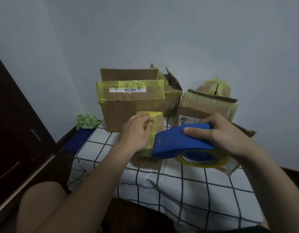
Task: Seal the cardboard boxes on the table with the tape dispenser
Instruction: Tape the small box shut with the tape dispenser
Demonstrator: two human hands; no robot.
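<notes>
A small cardboard box (158, 121) wrapped in yellowish tape stands near the middle of the table. My left hand (137, 132) presses on its top and left side. My right hand (219, 133) grips a blue tape dispenser (177, 142) holding a yellow-tinted tape roll (202, 161). The dispenser's front end rests against the small box's right side. Behind stand a large open box (128, 101), a box with raised flaps (172, 96), and an open box with handwriting (206, 106). One more taped box (216, 89) sits at the back right.
The table carries a white cloth with a dark grid (179, 187). A flat parcel (229, 167) lies under the tape roll at right. A green crumpled object (86, 121) and a blue grid mat (78, 140) lie on the floor at left, beside a dark door (15, 132).
</notes>
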